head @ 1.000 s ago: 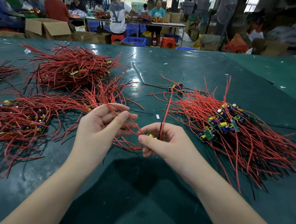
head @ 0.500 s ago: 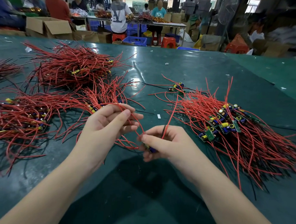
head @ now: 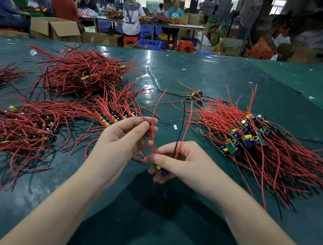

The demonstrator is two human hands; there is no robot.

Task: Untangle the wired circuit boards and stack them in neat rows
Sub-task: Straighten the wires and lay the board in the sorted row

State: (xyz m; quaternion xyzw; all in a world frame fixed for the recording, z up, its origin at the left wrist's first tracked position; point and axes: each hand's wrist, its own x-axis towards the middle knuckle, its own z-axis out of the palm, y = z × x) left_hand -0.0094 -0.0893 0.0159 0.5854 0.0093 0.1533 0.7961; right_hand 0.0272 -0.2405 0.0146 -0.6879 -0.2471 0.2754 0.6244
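Green counter (head: 204, 74), head view: right hand (head: 181, 163) curled round one circuit board (head: 160, 169), its red and black wires rising between the fingers; left hand (head: 119, 139) pinching a red wire (head: 153, 133); sorted board pile (head: 251, 134) right, tangled heaps (head: 76, 73) left

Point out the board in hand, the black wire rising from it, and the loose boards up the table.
held board (head: 161, 170), head view, blue capacitor.
black wire (head: 180, 126), head view, mid-length.
loose boards (head: 194, 95), head view, capacitors.
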